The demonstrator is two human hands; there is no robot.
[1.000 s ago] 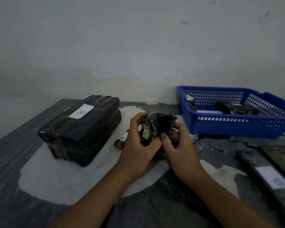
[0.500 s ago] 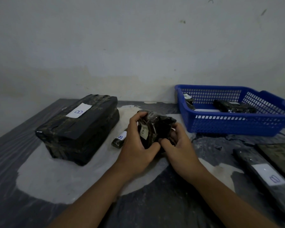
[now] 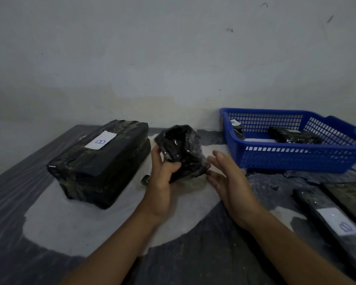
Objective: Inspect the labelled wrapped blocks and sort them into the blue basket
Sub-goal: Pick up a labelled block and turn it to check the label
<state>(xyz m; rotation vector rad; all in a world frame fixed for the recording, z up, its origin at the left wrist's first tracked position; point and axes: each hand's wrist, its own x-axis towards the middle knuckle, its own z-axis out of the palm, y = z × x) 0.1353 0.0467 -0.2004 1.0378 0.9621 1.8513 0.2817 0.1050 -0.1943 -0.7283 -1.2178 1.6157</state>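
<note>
Two hands mid-frame: left hand [image 3: 160, 182] has its fingers [image 3: 174, 167] clamped on a small wrapped block [image 3: 181, 151] held above the counter [image 3: 49, 233], right hand [image 3: 230, 182] spread open just beside it, blue basket [image 3: 296, 159] sitting right of center.

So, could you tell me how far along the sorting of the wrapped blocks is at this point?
Partly done. Two wrapped pieces already lie in the blue basket. The left hand holds a crumpled wrapped block off the table, with the right hand open beside it. Left on the table: the big block labelled B, a small piece behind the left hand, and long blocks at right.
</note>
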